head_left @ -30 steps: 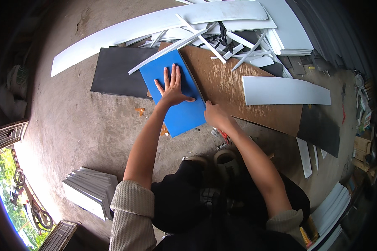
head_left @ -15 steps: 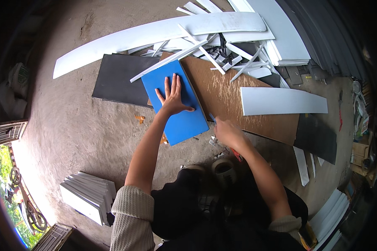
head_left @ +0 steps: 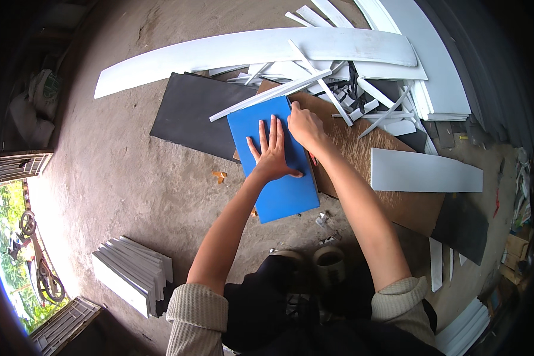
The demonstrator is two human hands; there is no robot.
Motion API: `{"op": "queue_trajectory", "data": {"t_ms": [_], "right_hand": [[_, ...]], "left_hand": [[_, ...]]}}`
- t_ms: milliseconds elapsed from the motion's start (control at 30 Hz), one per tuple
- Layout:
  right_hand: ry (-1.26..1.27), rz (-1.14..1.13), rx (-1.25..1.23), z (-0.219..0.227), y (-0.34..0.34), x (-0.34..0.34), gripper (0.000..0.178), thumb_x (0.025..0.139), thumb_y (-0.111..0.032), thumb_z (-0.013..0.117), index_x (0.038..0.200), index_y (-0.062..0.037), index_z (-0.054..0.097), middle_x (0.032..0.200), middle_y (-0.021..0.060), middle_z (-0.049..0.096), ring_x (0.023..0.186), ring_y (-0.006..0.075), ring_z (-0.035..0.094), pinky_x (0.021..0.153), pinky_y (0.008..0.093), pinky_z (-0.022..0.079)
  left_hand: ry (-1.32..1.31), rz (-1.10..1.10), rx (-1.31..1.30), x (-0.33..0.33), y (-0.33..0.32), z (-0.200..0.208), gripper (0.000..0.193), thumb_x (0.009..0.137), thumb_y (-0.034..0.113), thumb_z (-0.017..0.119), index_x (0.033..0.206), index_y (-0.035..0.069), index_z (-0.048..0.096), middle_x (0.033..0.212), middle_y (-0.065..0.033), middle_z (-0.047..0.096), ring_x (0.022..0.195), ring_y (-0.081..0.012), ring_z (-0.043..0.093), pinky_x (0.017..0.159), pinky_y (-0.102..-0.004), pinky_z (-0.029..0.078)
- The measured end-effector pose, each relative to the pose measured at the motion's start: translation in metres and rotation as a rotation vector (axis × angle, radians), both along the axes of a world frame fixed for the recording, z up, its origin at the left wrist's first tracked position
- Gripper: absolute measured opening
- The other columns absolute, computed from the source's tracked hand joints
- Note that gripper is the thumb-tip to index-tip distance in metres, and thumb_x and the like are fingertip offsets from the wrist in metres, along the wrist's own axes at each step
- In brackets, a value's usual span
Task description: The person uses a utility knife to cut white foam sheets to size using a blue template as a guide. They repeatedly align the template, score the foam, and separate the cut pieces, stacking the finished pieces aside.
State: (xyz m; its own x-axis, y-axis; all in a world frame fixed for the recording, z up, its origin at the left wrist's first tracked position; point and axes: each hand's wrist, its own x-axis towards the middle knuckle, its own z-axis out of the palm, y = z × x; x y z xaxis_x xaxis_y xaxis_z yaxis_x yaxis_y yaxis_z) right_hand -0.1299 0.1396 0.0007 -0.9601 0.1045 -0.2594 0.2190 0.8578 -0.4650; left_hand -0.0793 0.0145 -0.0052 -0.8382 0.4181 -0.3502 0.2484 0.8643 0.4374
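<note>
A blue rectangular board (head_left: 273, 204) lies slantwise over a worn brown board (head_left: 391, 204). Flat on the blue surface, my left hand (head_left: 272, 161) presses down with spread fingers and thumb. My right hand (head_left: 305, 126) is closed at the blue board's right edge, close to its far right corner. It grips a red-handled knife (head_left: 313, 158); only a bit of the handle shows below the palm, and the blade is mostly hidden. A white strip (head_left: 267, 96) lies just beyond the blue board's far edge.
A dark grey sheet (head_left: 193, 115) lies under the left side. Beyond are a long white panel (head_left: 249, 50) and tangled offcuts (head_left: 344, 95). A white piece (head_left: 424, 172) rests on the brown board. Stacked white sheets (head_left: 130, 273) stand at the near left.
My right hand has moved away from me along the blue board's right edge, from its near end to the far corner. My left hand stays on the board. The whole view has shifted slightly.
</note>
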Motion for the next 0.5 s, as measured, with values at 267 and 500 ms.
{"op": "queue_trajectory", "data": {"t_ms": [267, 500], "right_hand": [[-0.47, -0.033, -0.071, 0.029, 0.003, -0.006, 0.029, 0.082, -0.012, 0.04, 0.101, 0.009, 0.049, 0.075, 0.0226, 0.062, 0.063, 0.0311, 0.063, 0.054, 0.0388, 0.052], [-0.558, -0.058, -0.092, 0.039, 0.014, 0.119, 0.034, 0.084, -0.01, 0.038, 0.114, 0.0037, 0.046, 0.109, 0.0233, 0.055, 0.102, 0.0373, 0.054, 0.087, 0.0433, 0.043]], "left_hand": [[0.035, -0.013, -0.027, 0.001, 0.004, 0.0, 0.142, 0.034, 0.05, 0.082, 0.14, 0.013, -0.006, 0.146, -0.0075, -0.011, 0.132, -0.0325, -0.017, 0.094, -0.0657, -0.008], [0.058, -0.013, -0.066, 0.0, 0.004, -0.005, 0.145, 0.031, 0.054, 0.081, 0.14, 0.014, -0.006, 0.146, -0.0071, -0.011, 0.132, -0.0317, -0.017, 0.092, -0.0671, -0.009]]}}
